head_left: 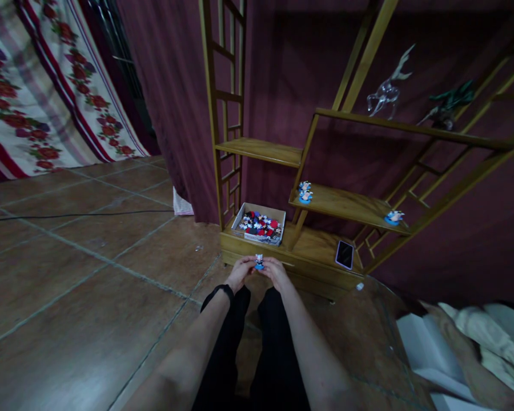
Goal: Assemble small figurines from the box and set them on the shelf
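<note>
My left hand and my right hand meet in front of my knees, both pinched on a small figurine with a blue base. Just beyond them stands a low wooden shelf unit. On its bottom board sits a white box filled with several similar little figurines in red, black and white. Two blue-based figurines stand on the middle shelf's left end, and one more stands at its right end.
A phone lies on the bottom board right of the box. A glass deer and a dark ornament stand on the upper shelf. Dark red curtains hang behind. A black cable crosses the tiled floor at left. Cloth and white boards lie at right.
</note>
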`<state>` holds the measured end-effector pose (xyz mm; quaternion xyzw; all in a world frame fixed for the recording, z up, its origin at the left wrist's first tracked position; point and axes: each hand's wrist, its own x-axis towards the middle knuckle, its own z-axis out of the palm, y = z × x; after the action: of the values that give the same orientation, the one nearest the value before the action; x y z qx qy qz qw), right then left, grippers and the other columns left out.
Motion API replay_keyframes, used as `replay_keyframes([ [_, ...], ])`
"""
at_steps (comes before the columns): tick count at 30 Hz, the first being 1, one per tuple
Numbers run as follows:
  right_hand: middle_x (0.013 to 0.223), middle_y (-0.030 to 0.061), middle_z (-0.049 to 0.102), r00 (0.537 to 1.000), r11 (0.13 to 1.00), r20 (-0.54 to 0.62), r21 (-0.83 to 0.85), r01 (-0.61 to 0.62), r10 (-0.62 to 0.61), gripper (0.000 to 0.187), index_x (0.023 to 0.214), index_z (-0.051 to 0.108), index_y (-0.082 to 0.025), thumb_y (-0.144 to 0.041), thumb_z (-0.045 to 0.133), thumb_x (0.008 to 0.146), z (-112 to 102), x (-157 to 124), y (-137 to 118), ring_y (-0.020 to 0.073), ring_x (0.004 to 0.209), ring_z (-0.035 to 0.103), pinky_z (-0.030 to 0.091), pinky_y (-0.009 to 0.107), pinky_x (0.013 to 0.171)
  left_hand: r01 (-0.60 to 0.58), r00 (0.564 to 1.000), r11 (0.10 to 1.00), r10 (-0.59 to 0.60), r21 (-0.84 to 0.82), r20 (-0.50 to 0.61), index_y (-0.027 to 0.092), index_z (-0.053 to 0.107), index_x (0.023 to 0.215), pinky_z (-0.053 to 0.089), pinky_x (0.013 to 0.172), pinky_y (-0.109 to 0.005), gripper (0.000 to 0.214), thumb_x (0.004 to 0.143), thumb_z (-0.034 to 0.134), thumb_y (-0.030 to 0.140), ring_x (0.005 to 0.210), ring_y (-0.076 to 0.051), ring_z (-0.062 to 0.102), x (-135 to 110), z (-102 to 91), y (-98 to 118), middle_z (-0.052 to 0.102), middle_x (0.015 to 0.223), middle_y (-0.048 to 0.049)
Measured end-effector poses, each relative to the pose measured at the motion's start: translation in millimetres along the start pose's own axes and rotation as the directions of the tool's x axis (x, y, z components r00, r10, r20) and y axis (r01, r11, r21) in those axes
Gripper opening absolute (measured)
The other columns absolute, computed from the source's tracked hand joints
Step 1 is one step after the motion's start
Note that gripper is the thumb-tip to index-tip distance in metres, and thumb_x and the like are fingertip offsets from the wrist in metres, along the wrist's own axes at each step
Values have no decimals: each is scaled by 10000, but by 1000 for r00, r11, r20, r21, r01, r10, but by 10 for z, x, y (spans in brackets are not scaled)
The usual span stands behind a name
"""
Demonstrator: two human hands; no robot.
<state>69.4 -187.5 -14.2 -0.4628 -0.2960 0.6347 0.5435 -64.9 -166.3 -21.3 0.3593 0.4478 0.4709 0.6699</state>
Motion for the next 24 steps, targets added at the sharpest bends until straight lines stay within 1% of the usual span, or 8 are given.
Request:
replay_keyframes([
  [7,791,40,702,999,1000,35,-19,-4,4,208,768,625,-172,-253,712,596,-3,-39,-24,169,756,660,508,338,777,-3,1000,1000,3,-14,-8,123,679,750,347,477,-206,238,527,727,193,460,-70,480,-26,0,15,628,607,-32],
  [17,802,38,696,1000,1000,14,-10,-5,5,238,767,620,-172,-248,731,570,7,-34,-27,158,737,655,507,326,770,8,1000,1000,-7,-16,7,133,672,744,358,484,-202,231,534,735,205,476,-72,495,-21,11,19,631,625,-26],
  [24,792,36,695,1000,1000,22,-16,-3,3,245,757,613,-170,-239,735,556,-7,-21,-31,167,750,653,510,326,761,1,1000,1000,-1,-9,-8,135,664,709,352,476,-203,212,523,734,209,472,-71,487,-34,31,33,616,612,-19],
])
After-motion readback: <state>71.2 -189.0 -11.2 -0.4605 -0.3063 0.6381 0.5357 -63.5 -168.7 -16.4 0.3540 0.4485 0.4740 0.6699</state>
